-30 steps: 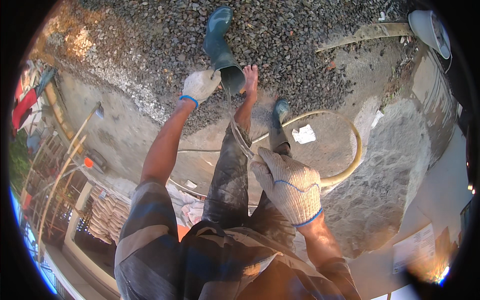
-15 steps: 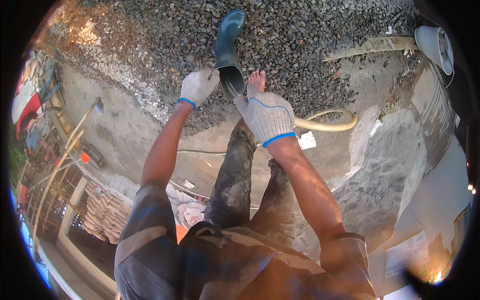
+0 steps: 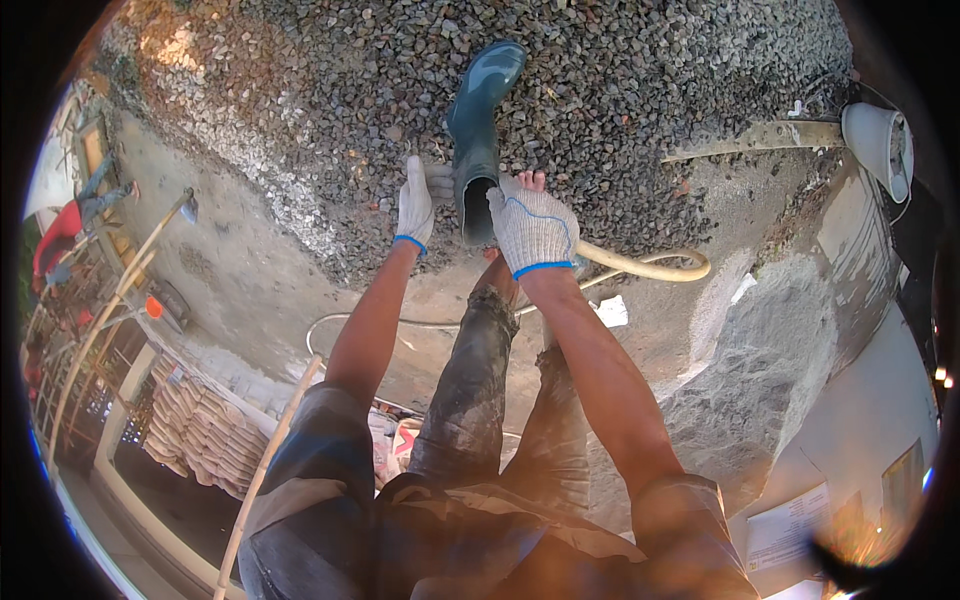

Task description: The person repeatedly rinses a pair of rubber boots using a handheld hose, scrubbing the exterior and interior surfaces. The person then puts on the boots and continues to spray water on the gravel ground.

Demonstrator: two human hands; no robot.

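Observation:
A dark green rubber boot [image 3: 475, 140] is ahead of me over the gravel, its toe pointing away and its dark opening facing me. At the right edge of that opening, my right hand [image 3: 535, 228], in a knitted glove with a blue cuff, is closed on the boot's rim; its fingertips are partly hidden. My left hand [image 3: 415, 205], in a matching glove, stands just left of the boot shaft. Its thumb points up and its fingers stretch toward the boot, apart from the rim. Bare toes [image 3: 533, 180] show just beyond my right hand.
A pale hose [image 3: 680, 268] loops on the ground at right. Gravel [image 3: 640, 90] spreads ahead, with a white bucket [image 3: 872, 145] at far right. Grey sand [image 3: 745, 370] is heaped at right. Stacked sacks [image 3: 200, 430] and a long-handled tool [image 3: 150, 245] are at left, with a person in red [image 3: 62, 235] beyond.
My left hand has let go of the boot's rim and opened beside it. My right hand has moved onto the right rim. The boot sits slightly lower and more to the right in view.

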